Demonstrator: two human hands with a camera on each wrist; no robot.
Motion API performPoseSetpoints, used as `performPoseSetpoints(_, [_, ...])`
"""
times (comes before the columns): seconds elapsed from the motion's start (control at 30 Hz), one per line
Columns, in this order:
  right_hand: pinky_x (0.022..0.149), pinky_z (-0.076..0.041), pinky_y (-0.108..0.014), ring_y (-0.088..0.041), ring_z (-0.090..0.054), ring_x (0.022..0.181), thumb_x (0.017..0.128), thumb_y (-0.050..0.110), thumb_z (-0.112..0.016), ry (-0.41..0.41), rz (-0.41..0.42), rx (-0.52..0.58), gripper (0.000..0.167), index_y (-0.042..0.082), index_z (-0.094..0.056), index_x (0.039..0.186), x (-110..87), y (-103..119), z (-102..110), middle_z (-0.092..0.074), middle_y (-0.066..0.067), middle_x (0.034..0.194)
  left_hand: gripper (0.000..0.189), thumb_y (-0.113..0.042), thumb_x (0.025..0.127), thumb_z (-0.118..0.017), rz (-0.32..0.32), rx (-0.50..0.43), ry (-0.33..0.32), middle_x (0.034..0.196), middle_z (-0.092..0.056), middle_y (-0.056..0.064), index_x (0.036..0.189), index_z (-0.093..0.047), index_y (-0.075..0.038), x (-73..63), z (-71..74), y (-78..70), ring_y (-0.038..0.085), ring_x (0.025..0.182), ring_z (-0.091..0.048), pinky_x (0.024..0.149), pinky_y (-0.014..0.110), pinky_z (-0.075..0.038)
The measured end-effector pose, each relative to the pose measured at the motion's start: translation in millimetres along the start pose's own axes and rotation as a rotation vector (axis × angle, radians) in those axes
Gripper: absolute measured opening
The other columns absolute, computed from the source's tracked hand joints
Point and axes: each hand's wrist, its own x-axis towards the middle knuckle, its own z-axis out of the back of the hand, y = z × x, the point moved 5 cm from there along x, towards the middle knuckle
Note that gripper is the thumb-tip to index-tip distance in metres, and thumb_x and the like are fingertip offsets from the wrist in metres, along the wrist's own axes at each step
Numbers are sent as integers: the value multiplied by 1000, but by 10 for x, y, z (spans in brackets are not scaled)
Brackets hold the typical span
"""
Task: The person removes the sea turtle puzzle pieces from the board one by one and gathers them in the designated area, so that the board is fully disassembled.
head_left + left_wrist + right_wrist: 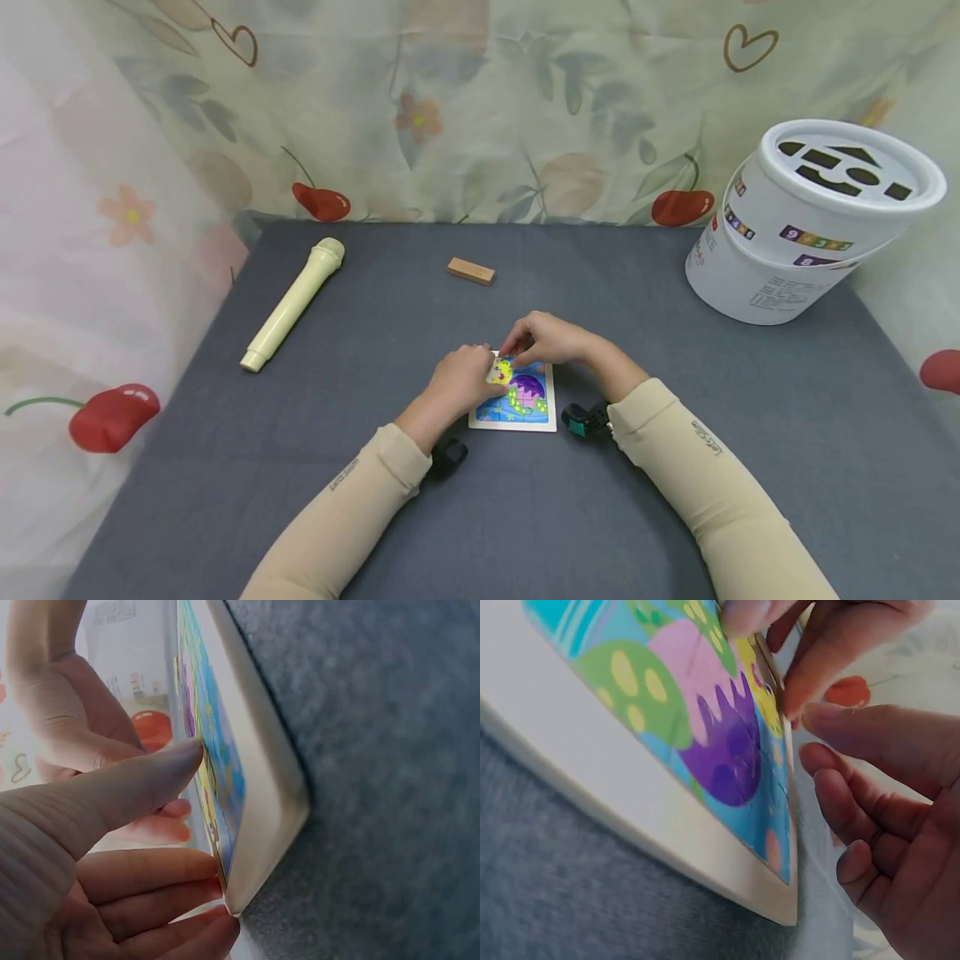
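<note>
Picture puzzle (527,397) in a pale frame lay flat on the dark grey worktop (375,350), straight in front of the person, its purple, pink and green figure facing up. Both hands were at its far side. The left hand (461,377) gripped it near the far left corner, thumb on the picture, other fingertips against the edge of the frame. The right hand (553,337) reached over the far edge with its fingers loosely bent; thumb and forefinger were slightly apart near the yellow head, with nothing visible between them. Whether those tips touched the puzzle was unclear.

Beyond the puzzle was a small wooden block (471,271). A cream toy microphone (292,306) lay slantwise to the left, and a white bucket (780,242) with shaped holes in its lid (817,171) stood at the far right, before a patterned curtain (480,108).
</note>
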Motion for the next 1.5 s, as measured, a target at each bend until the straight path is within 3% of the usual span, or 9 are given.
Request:
performPoseSetpoints(0.1, [64, -49, -20, -10, -58, 76, 82, 4, -68, 12, -2, -33, 21, 2, -71, 102, 30, 12, -22, -68, -10, 97, 44, -37, 79, -73, -3, 8, 3, 96, -66, 9, 106, -67, -3, 6, -1, 8, 22, 84, -64, 73, 34, -53])
performPoseSetpoints(0.37, [64, -46, -20, -10, -54, 74, 83, 5, -66, -4, 44, -114, 16, 4, -72, 98, 91, 47, -46, -66, -7, 91, 41, -35, 80, -73, -18, -12, -9, 129, -58, 15, 105, -68, -3, 4, -5, 43, 29, 107, -61, 86, 39, -52])
performPoseSetpoints(0.47, [64, -46, -19, -10, -54, 73, 84, 5, -65, -9, 53, -133, 13, 4, -71, 96, 99, 77, -50, -65, -7, 88, 40, -34, 80, -73, -31, -9, -16, 129, -58, 16, 104, -68, -3, 3, 2, 46, 30, 107, -61, 87, 39, -51])
performPoseSetpoints(0.7, [48, -46, -20, -9, -54, 66, 85, 3, -63, 1, 58, -134, 10, 3, -70, 91, 111, 95, -56, -63, -8, 84, 48, -34, 80, -72, -50, -6, -22, 129, -58, 16, 116, -65, -3, 0, -3, 50, 30, 111, -60, 90, 40, -51])
performPoseSetpoints(0.9, [53, -46, -19, -9, -52, 68, 87, 3, -59, 25, 85, -165, 10, 4, -68, 90, 116, 104, -86, -61, -6, 84, 48, -34, 80, -73, -54, -13, -25, 122, -62, 14, 117, -64, -5, -12, -21, 51, 28, 103, -62, 84, 39, -52])
performPoseSetpoints(1.13, [59, -42, -20, -11, -48, 71, 87, 1, -53, 45, 101, -196, 13, 6, -64, 87, 143, 98, -135, -52, -4, 83, 43, -34, 79, -74, -54, -37, -51, 93, -65, 8, 109, -65, -5, -24, -19, 51, 23, 83, -63, 67, 33, -51])
performPoseSetpoints(1.5, [66, -37, -23, -13, -45, 75, 88, 1, -53, 47, 116, -230, 10, 6, -60, 83, 161, 132, -161, -48, -3, 82, 43, -35, 80, -73, -66, -41, -48, 93, -64, 8, 109, -63, -6, -42, -21, 58, 24, 86, -62, 70, 36, -51])
